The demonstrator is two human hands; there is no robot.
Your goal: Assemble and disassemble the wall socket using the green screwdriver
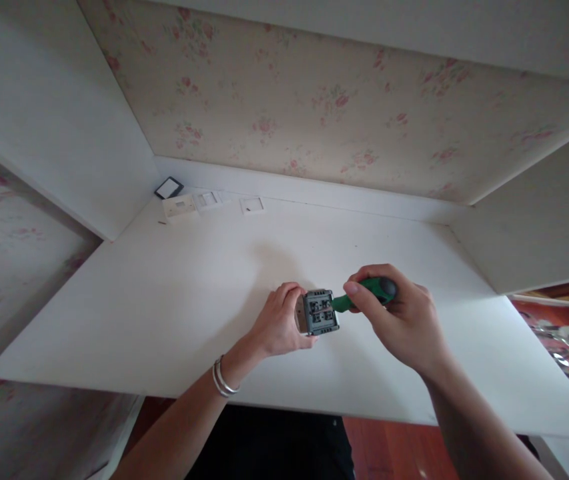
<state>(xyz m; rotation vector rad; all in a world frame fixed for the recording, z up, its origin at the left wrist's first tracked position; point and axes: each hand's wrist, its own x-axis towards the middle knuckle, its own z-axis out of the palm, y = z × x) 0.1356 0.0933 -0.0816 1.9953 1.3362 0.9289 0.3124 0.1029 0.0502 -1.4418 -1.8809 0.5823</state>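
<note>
My left hand (284, 323) is closed around the edges of a square wall switch (321, 321), a grey block with a pale plate behind it. Its open side, with dark parts inside, faces up toward me. In my right hand (407, 320) is a screwdriver (371, 291) with a green handle and a dark end cap. The fingers wrap the handle, and its narrow end points left at the switch. The screwdriver's tip is hard to make out against the dark parts of the switch. Both hands are above the white desk (179, 307).
At the desk's back left lie a dark-rimmed square piece (169, 188), a white plate (180, 207), two white frames (207, 199) (252, 205) and a small screw-like piece (162, 223). Side panels (54, 113) flank the desk. Shiny metal objects (561, 337) stand beyond its right edge.
</note>
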